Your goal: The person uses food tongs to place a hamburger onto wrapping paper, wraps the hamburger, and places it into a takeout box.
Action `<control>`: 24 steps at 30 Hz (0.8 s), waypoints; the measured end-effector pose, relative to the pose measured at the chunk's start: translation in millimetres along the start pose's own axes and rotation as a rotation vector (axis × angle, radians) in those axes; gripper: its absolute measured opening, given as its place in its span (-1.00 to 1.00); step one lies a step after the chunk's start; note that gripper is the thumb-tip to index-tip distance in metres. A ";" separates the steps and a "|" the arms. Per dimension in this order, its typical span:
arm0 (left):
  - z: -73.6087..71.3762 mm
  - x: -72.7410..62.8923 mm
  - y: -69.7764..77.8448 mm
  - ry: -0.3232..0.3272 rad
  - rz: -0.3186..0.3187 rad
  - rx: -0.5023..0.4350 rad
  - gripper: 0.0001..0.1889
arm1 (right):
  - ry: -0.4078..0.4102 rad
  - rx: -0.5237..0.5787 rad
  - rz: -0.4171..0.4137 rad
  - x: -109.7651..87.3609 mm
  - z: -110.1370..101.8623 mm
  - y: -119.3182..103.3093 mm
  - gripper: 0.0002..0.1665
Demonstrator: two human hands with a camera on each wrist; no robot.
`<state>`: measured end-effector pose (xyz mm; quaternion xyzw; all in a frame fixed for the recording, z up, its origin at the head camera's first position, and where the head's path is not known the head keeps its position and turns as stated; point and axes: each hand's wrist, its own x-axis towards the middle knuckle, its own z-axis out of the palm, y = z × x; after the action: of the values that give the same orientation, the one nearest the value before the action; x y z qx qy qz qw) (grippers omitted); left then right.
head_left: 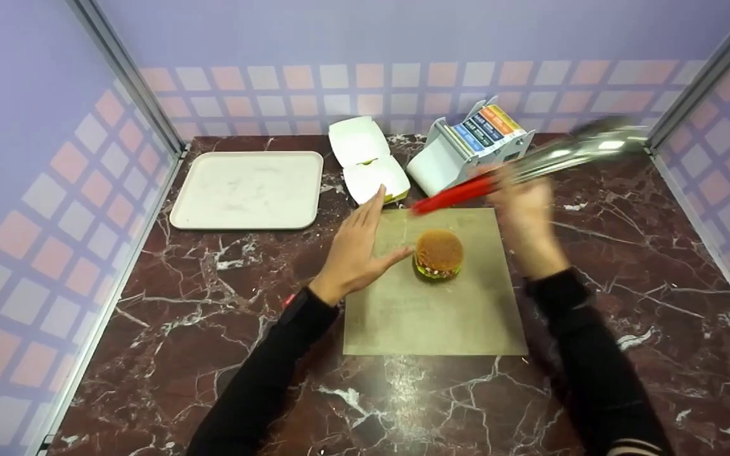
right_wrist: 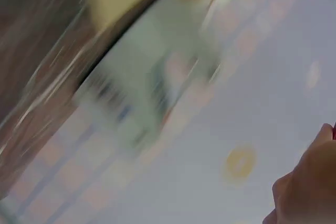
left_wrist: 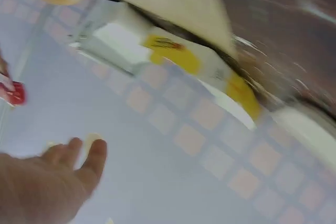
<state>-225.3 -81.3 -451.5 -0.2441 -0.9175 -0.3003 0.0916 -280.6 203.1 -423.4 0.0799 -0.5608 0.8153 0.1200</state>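
Observation:
My right hand (head_left: 525,215) grips a pair of tongs (head_left: 457,195) with a red handle, raised above the right side of the brown wrapping paper (head_left: 435,323). Their metal end points to the right and is blurred by motion. A burger (head_left: 439,253) with a bun on top and green lettuce at its edge sits on the paper. To the left of it is my left hand (head_left: 358,250), fingers straight and thumb spread out toward the bun. In the right wrist view only part of the right hand (right_wrist: 310,182) shows, at the lower right edge.
An open white burger box (head_left: 358,142) stands behind the paper. To its right is a white dispenser (head_left: 460,152) with coloured labels. A cream tray (head_left: 244,190) lies at the back left of the dark red marbled table (head_left: 213,329). Walls enclose the back and sides.

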 end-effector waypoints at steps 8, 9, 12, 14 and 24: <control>8.0 -0.3 9.4 -0.044 0.051 -0.323 -0.38 | -0.463 0.022 0.033 -47.7 70.7 27.3 -0.14; 8.5 -0.3 9.9 -0.047 0.068 -0.328 -0.48 | -0.477 0.044 0.022 -49.1 72.4 27.4 -0.17; 9.7 -0.6 10.6 -0.030 0.100 -0.308 -0.62 | -0.500 0.050 0.015 -49.3 71.3 25.0 -0.35; 8.5 -0.2 10.3 -0.016 0.106 -0.272 -0.65 | -0.529 0.042 0.020 -47.4 68.3 23.4 -0.42; -30.9 5.6 -28.4 0.077 -0.126 -0.122 -0.55 | -0.503 -0.240 -0.115 -17.5 20.0 1.5 0.12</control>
<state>-243.7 -117.4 -439.3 -0.1793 -0.9067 -0.3702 0.0928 -264.3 182.1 -422.2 0.2967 -0.6602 0.6893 0.0317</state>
